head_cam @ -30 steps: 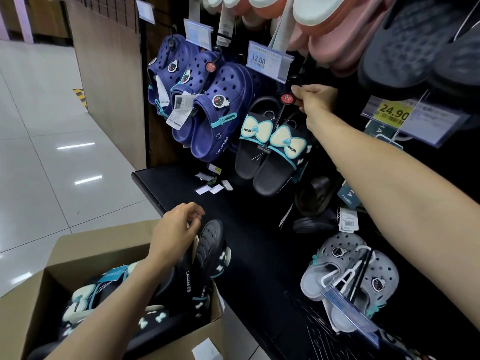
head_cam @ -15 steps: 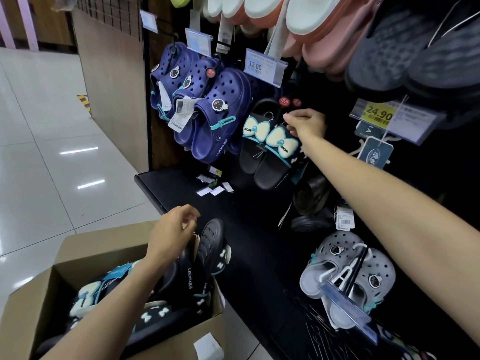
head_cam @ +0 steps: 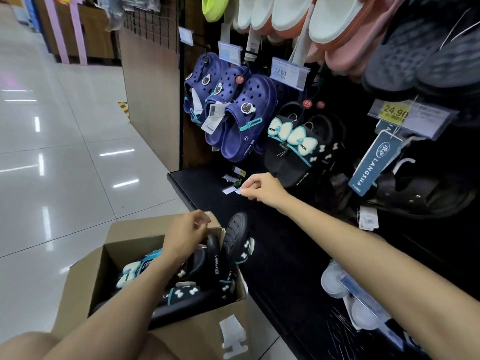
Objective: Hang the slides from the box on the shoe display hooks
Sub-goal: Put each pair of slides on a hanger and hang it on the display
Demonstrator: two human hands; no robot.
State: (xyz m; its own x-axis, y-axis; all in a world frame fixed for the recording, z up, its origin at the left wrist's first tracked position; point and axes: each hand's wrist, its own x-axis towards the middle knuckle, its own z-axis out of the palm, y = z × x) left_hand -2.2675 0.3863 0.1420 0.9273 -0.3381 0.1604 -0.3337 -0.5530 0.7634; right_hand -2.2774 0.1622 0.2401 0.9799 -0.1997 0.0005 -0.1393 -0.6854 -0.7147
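Progress looks early: one pair of black bow-trimmed slides (head_cam: pixel 291 149) hangs on the display hooks, several more fill the brown cardboard box (head_cam: pixel 85 279). Left hand (head_cam: pixel 187 235) curls over a boxed slide; right hand (head_cam: pixel 262 189), loosely curled, holds nothing visible.

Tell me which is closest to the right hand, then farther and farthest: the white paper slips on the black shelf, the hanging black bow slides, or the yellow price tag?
From the right hand:
1. White paper slips, just left of its fingertips.
2. Black bow slides, hanging above it.
3. Yellow price tag, high up on the right.
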